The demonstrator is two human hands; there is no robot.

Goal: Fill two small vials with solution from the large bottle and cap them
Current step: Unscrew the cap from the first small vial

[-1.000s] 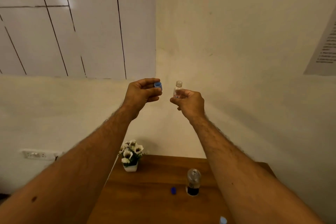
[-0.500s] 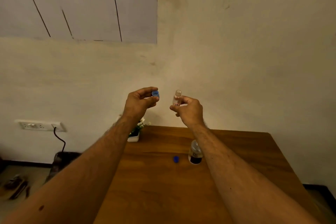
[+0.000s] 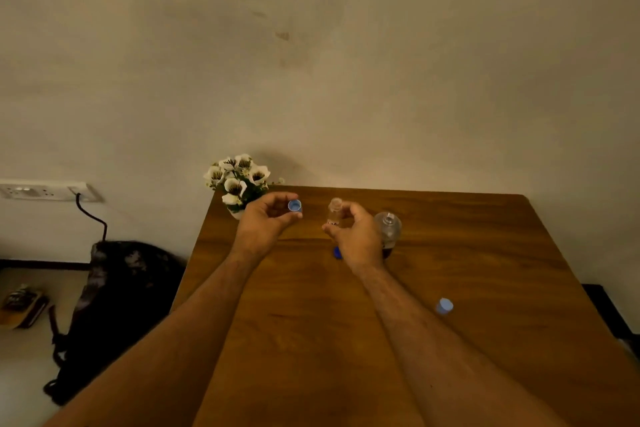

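Note:
My left hand (image 3: 265,224) pinches a small blue cap (image 3: 294,205) between thumb and fingers, its hollow side facing me. My right hand (image 3: 356,236) holds a small clear vial (image 3: 334,212) upright by its body, mouth uncovered. Cap and vial are a short gap apart above the wooden table (image 3: 485,288). The large clear bottle (image 3: 388,229) stands uncapped just right of my right hand, with dark liquid at its base. A dark blue cap (image 3: 336,253) lies on the table, partly hidden under my right hand. A second item with a light blue cap (image 3: 444,306) sits right of my right forearm.
A white pot of white flowers (image 3: 239,180) stands at the table's far left corner, close behind my left hand. A dark bag (image 3: 117,288) lies on the floor left of the table, with a cable up to a wall socket (image 3: 41,190). Walls border the table's far edge.
Both hands have come down from in front of the wall to just above the table, still holding cap and vial. The view has tilted downward, showing more table.

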